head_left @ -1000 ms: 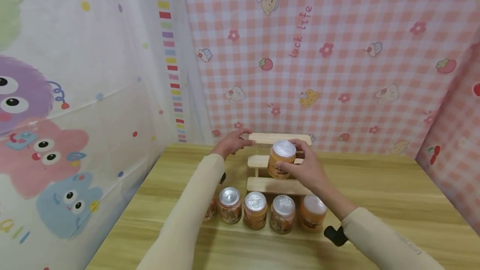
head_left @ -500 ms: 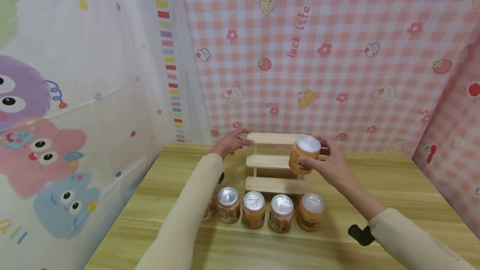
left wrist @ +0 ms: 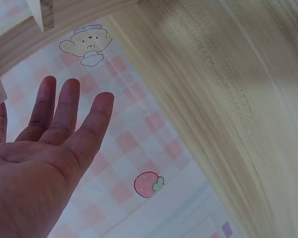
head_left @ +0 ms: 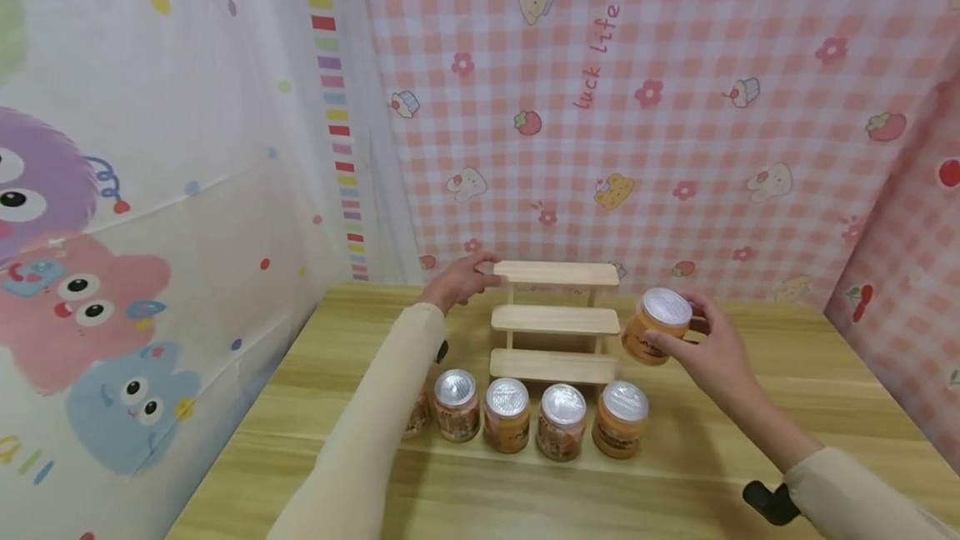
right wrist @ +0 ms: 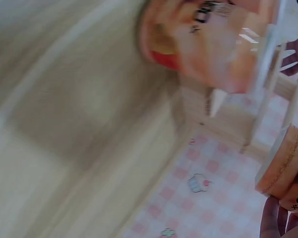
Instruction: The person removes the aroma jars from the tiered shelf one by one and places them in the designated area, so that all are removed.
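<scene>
My right hand (head_left: 716, 348) grips an orange-labelled can (head_left: 654, 327) with a silver lid, thumb on its near side and fingers on the far side. It is tilted, to the right of a three-tier wooden display rack (head_left: 555, 319). In the right wrist view this can (right wrist: 288, 171) overlaps the patterned backdrop, with fingertips at its lower end. My left hand (head_left: 461, 280) pinches the left end of the rack's top board between thumb and index finger. In the left wrist view, the other fingers (left wrist: 59, 114) stretch out free and the thumb is out of frame.
In front of the rack, several similar cans (head_left: 507, 415) stand in a row on the wood-grain table (head_left: 525, 494); my left sleeve partly covers the leftmost. A pink checked cloth (head_left: 585, 148) hangs behind, and a white cartoon-printed sheet (head_left: 225, 190) hangs at left.
My right hand has carried the can rightward, from in front of the rack to beyond its right end. My left hand has stayed at the top board.
</scene>
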Tool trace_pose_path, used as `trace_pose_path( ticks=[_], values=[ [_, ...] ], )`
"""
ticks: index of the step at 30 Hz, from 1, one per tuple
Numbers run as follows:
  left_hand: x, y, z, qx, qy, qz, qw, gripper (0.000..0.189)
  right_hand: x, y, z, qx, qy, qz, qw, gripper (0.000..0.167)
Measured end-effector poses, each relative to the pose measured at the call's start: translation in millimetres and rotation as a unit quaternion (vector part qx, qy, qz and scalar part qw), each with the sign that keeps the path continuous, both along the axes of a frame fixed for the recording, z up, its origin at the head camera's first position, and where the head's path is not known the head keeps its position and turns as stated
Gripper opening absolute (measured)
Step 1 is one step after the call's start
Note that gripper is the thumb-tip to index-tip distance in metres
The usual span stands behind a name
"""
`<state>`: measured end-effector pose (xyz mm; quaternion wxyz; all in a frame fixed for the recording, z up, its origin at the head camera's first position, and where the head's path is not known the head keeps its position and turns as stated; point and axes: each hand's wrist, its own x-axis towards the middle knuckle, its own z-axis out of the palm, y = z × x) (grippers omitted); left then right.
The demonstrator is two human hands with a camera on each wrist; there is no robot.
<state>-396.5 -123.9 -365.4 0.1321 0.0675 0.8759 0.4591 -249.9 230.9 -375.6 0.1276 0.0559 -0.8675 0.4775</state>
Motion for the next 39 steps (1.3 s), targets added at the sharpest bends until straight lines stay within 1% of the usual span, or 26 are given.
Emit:
trace_pose_path(
  ticks=[3, 10, 16, 19, 22, 24, 29, 35, 39],
  values=[
    [0.4, 0.4, 1.5, 0.002, -0.001, 0.000, 1.0000, 0.052, 2.8, 8.1, -7.1, 0.005, 0.000, -0.004, 1.0000, 0.077],
    [1.9, -0.9, 1.0, 0.003, -0.004, -0.001, 1.0000, 0.053, 8.4, 22.3, -24.9, 0.004, -0.023, 0.005, 0.9997, 0.076],
    [4.9, -2.1, 2.8, 0.003, -0.007, 0.009, 0.9999, 0.051, 12.5, 33.8, -41.4, 0.013, -0.017, 0.016, 0.9996, 0.073],
    [6.7, -0.6, 4.6, 0.004, -0.006, 0.008, 0.9999, 0.051, 15.7, 41.1, -49.8, 0.019, -0.028, 0.020, 0.9992, 0.073],
    [5.8, 1.6, 3.9, 0.010, -0.008, 0.007, 0.9999, 0.050, 20.1, 47.7, -59.0, 0.020, -0.050, 0.027, 0.9982, 0.076],
    [5.1, 2.9, 2.8, 0.012, -0.009, 0.006, 0.9999, 0.050, 23.2, 50.1, -64.5, 0.018, -0.059, 0.033, 0.9976, 0.077],
    [4.6, 1.4, 3.2, 0.010, -0.008, 0.005, 0.9999, 0.051, 28.1, 50.6, -74.0, 0.017, -0.064, 0.042, 0.9969, 0.076],
    [5.0, 1.2, 3.6, 0.001, -0.002, 0.003, 1.0000, 0.050, 34.1, 51.4, -86.0, 0.030, -0.071, 0.046, 0.9959, 0.076],
    [4.8, 1.7, 3.5, -0.007, 0.006, 0.001, 1.0000, 0.051, 37.1, 51.6, -94.9, 0.035, -0.064, 0.047, 0.9962, 0.076]
  ],
)
